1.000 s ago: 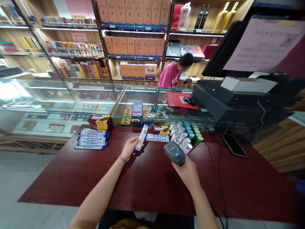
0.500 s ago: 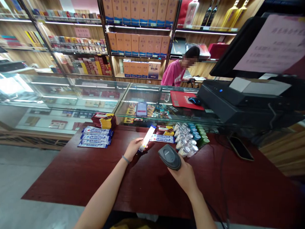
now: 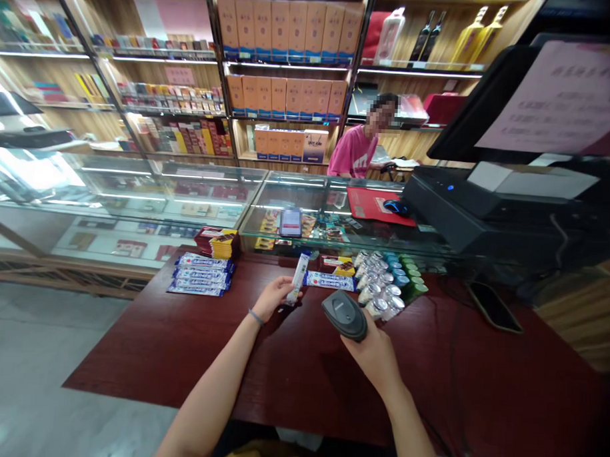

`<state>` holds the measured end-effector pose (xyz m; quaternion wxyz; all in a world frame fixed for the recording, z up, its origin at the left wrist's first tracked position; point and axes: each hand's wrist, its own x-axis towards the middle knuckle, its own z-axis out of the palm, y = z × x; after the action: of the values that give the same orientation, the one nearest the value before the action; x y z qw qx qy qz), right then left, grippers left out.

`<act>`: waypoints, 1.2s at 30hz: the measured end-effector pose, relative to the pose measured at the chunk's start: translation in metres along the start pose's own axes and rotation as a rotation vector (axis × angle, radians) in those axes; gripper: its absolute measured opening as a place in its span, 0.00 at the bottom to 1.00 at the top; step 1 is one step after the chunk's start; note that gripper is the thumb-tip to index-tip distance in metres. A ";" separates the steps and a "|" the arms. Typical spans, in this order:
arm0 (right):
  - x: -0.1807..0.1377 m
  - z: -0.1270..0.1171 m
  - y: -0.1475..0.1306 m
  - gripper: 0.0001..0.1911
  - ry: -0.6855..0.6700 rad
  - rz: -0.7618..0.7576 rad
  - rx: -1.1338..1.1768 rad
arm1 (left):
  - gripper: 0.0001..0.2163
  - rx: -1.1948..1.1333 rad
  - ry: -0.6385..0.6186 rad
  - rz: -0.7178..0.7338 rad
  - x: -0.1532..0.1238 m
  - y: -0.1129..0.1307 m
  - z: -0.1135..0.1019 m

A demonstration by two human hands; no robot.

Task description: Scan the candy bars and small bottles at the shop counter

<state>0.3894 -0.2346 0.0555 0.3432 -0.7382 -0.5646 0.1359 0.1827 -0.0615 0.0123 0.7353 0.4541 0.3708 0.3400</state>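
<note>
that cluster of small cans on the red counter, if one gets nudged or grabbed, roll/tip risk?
The small cans stand upright, packed touching, so a nudge probably shifts neighbours too. They look narrow and tall, so likely tippy alone, and round bodies would roll once down. Shiny metal tops suggest a fairly slick grip. The right hand with the scanner sits close by.

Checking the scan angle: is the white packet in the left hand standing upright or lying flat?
Roughly upright: the left hand holds the white packet by its lower end, its top raised above the red table.

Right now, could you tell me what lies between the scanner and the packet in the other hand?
Only bare red tabletop shows between the scanner and the packet, in the head view.
</note>
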 end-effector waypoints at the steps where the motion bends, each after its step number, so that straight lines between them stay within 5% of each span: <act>1: 0.001 0.001 -0.001 0.18 -0.004 -0.007 -0.006 | 0.23 0.013 -0.007 -0.001 -0.001 0.004 -0.002; 8: 0.012 0.012 -0.016 0.16 -0.026 -0.085 -0.036 | 0.11 0.516 0.159 0.325 -0.013 0.037 -0.034; 14: 0.015 0.032 -0.021 0.17 -0.048 -0.154 -0.100 | 0.10 1.225 0.313 0.634 -0.055 0.059 -0.106; 20: 0.016 0.048 -0.030 0.16 -0.047 -0.217 -0.128 | 0.08 1.558 0.357 0.588 -0.086 0.080 -0.194; 24: 0.019 0.053 -0.040 0.16 -0.083 -0.249 -0.132 | 0.08 1.695 0.317 0.554 -0.088 0.090 -0.233; 36: 0.021 0.063 -0.051 0.14 -0.054 -0.255 -0.159 | 0.11 1.757 0.221 0.532 -0.071 0.097 -0.259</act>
<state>0.3210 -0.1862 0.0474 0.2826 -0.6813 -0.6720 0.0659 -0.0894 0.0213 0.0377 -0.0151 0.8840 0.4470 0.1357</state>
